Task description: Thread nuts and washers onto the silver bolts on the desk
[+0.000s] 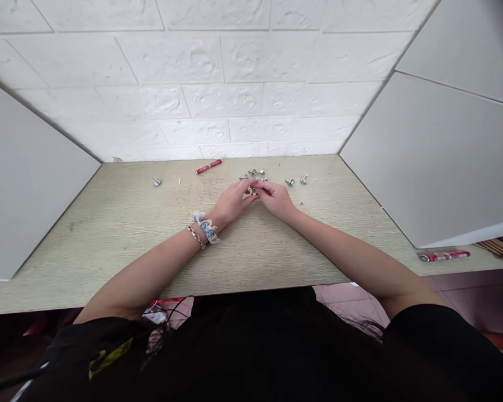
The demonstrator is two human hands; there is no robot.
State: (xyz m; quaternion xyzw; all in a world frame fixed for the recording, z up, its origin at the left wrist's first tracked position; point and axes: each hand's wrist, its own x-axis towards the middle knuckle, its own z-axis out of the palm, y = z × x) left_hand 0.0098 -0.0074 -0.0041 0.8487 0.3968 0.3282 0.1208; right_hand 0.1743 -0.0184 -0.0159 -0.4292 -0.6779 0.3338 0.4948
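My left hand (233,202) is closed, its thumb and fingertips pinching a small silver bolt (254,191) just above the table. Fingers of my right hand (278,201) close on the same bolt from the other side, hiding most of it. Just behind my fingertips lie several more silver bolts (257,172), partly covered by the hands. Two bolts with wide washer-like heads, one of them a bolt (304,179) farther out, rest right of my right hand. A single bolt (156,182) lies off to the left.
A red marker-like tube (208,166) lies near the white brick wall (243,100). Grey panels, a left one (29,184) and a right one (448,162), flank the pale wooden table (243,262). Another red tube (445,255) sits at the right edge beside brown stacked sheets (501,248).
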